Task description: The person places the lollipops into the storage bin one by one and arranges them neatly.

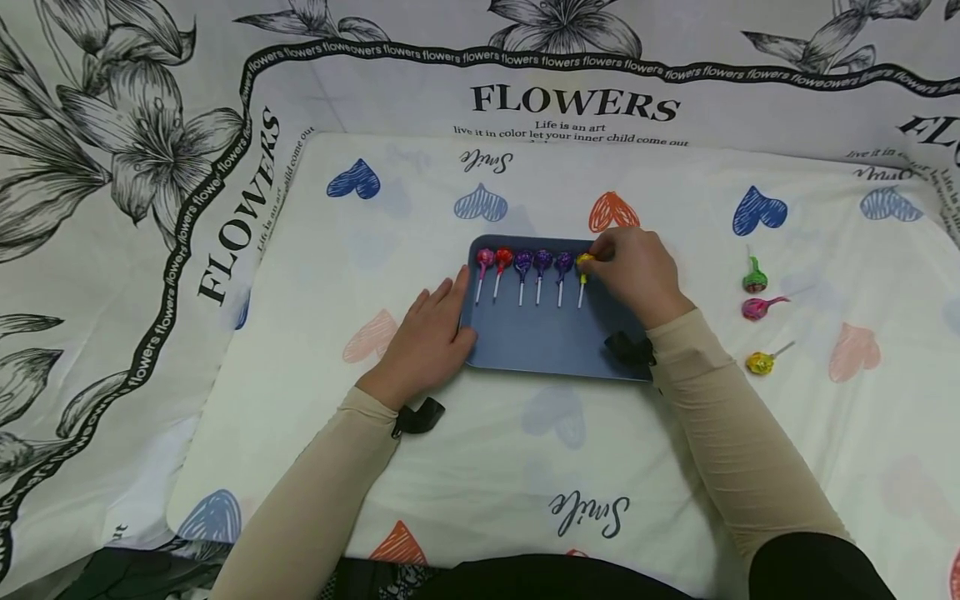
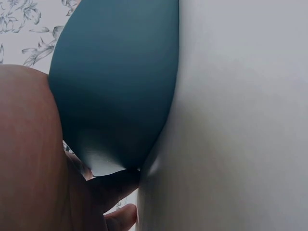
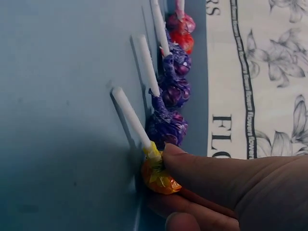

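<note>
A blue tray (image 1: 551, 342) lies on a heart-printed cloth (image 1: 525, 450), and along its far edge a row of wrapped lollipops runs side by side, heads away from the person and sticks pointing back: pink (image 1: 484, 258) at the tray's left end, then red (image 1: 503, 257), then three purple ones (image 1: 542, 261). The yellow lollipop (image 3: 156, 174) sits at the right end of that row, just beside the last purple one, so it seems to be lined up as the next in the same order. The right hand (image 1: 636, 275) pinches its wrapped head, with the thumb and fingers (image 3: 211, 171) closed together on the wrapper while the stick lies along the tray floor. The left hand (image 1: 431, 337) rests flat on the tray's left edge, fingers straight and close together, probably to keep the tray from sliding. To the right of the tray, well apart from it, three more lie loose on the cloth: green (image 1: 754, 277), magenta (image 1: 759, 308) and another yellow (image 1: 762, 362)
</note>
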Demonstrator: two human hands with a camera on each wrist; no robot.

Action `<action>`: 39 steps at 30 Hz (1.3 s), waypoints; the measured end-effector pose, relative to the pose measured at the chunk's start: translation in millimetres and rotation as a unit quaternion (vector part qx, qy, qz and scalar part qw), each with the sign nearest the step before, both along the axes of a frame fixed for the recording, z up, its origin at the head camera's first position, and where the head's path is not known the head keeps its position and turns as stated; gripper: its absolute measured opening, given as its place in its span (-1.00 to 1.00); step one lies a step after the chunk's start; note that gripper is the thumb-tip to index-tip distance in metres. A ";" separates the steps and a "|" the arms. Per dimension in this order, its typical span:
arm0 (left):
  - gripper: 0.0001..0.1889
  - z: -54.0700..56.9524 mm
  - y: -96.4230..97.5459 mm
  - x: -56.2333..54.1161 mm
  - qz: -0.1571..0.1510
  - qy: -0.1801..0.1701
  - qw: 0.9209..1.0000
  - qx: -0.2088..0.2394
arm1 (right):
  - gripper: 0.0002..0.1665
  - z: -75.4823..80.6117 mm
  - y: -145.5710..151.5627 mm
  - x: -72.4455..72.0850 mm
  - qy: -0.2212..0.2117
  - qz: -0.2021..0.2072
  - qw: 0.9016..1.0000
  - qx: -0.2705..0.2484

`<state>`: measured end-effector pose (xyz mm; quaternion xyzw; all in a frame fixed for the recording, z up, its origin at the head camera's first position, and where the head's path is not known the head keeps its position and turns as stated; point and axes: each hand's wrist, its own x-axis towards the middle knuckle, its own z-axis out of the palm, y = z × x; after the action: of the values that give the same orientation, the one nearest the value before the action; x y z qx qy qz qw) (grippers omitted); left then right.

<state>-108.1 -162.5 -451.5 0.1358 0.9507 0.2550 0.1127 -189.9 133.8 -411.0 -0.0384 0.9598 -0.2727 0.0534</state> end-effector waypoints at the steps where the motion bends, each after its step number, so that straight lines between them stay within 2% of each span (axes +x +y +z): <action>1: -0.16 0.6 0.1 -0.2 -0.001 0.000 1.000 0.000 | -0.73 0.0 -0.1 -0.2 -0.001 0.000 1.000 0.000; 14: -0.14 1.7 3.2 -1.3 -0.003 0.002 1.000 0.002 | -0.70 1.0 4.1 1.6 -0.005 0.010 1.000 -0.018; 23: -0.15 4.4 4.5 -0.5 -0.003 0.001 1.000 0.006 | -0.65 3.3 4.5 4.0 -0.011 -0.004 1.000 -0.012; 29: -0.15 1.4 4.6 2.2 0.000 0.001 1.000 0.008 | -0.62 2.2 4.6 7.1 -0.012 -0.006 1.000 -0.005; 39: -0.15 0.5 2.8 2.4 0.004 0.003 1.000 0.004 | -0.58 12.2 7.8 12.8 0.006 -0.004 1.000 0.008</action>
<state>-105.8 -159.8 -451.0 0.1332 0.9505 0.2589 0.1087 -177.0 141.6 -398.8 -0.0355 0.9626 -0.2646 0.0465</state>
